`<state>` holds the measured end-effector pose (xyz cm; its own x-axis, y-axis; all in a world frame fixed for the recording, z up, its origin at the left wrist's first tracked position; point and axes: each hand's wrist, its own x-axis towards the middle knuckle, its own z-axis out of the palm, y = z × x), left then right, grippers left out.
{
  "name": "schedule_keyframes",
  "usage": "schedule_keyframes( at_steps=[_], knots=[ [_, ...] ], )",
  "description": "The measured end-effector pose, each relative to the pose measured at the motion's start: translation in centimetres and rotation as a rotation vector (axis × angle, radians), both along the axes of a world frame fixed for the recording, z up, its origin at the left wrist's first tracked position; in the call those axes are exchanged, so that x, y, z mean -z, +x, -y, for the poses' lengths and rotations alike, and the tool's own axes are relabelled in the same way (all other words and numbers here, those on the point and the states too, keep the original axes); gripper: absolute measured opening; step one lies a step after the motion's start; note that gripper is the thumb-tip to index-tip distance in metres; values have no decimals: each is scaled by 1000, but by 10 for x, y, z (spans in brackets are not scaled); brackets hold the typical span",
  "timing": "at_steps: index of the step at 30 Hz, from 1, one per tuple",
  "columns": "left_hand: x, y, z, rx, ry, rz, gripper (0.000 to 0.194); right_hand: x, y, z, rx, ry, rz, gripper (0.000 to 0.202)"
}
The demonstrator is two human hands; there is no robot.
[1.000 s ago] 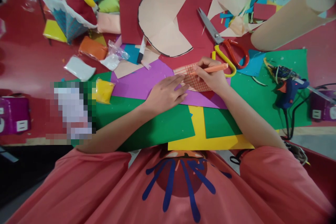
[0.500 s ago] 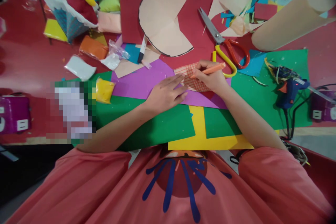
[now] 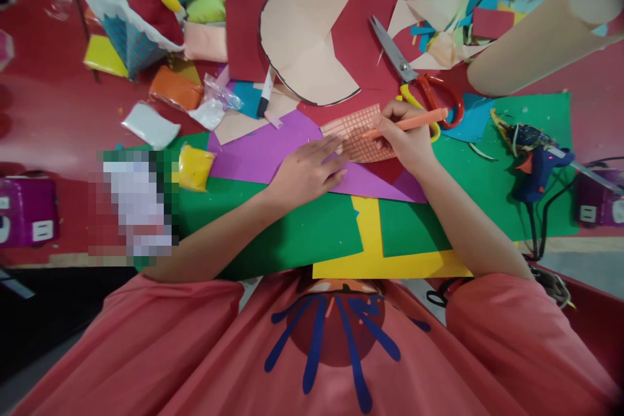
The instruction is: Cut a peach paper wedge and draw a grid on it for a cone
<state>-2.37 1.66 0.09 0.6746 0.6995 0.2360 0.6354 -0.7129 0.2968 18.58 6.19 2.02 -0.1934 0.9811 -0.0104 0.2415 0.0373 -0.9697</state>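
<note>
My right hand (image 3: 407,140) grips an orange marker (image 3: 423,119) like a pen, its tip low over a cut piece of pale paper (image 3: 358,122). Orange crossing lines cover much of that piece; toward its left end only lengthwise lines show. Fingers stretched out, my left hand (image 3: 309,175) lies flat over the left end of the piece. Beneath are a purple sheet (image 3: 253,149) and some red paper (image 3: 390,170). Just beyond my right hand lie scissors (image 3: 403,68) with one yellow and one red handle, partly hidden by the hand.
A large beige cutout (image 3: 302,26) with a black outline lies ahead on red card. At right are a blue glue gun (image 3: 533,175) with a cord, paper scraps (image 3: 448,6) and a beige paper roll (image 3: 536,39). Soft packets (image 3: 175,88) and blue cones (image 3: 129,32) fill the left.
My right hand has moved a little right and up with the marker. The lined paper has turned slightly, its right end now higher. My left hand has hardly moved.
</note>
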Motion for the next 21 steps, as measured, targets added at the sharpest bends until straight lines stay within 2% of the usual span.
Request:
schedule_keyframes(
  at_steps=[7, 16, 21],
  knots=[
    [1, 0, 1, -44, -60, -8, 33, 4, -1, 1, -122, 42, 44, 28],
    [2, 0, 1, -43, -31, -11, 33, 6, -4, 1, -148, 81, 104, 31],
    [1, 0, 1, -43, -53, 1, 32, 9, -2, -2, -172, 22, 147, 32]
  ],
)
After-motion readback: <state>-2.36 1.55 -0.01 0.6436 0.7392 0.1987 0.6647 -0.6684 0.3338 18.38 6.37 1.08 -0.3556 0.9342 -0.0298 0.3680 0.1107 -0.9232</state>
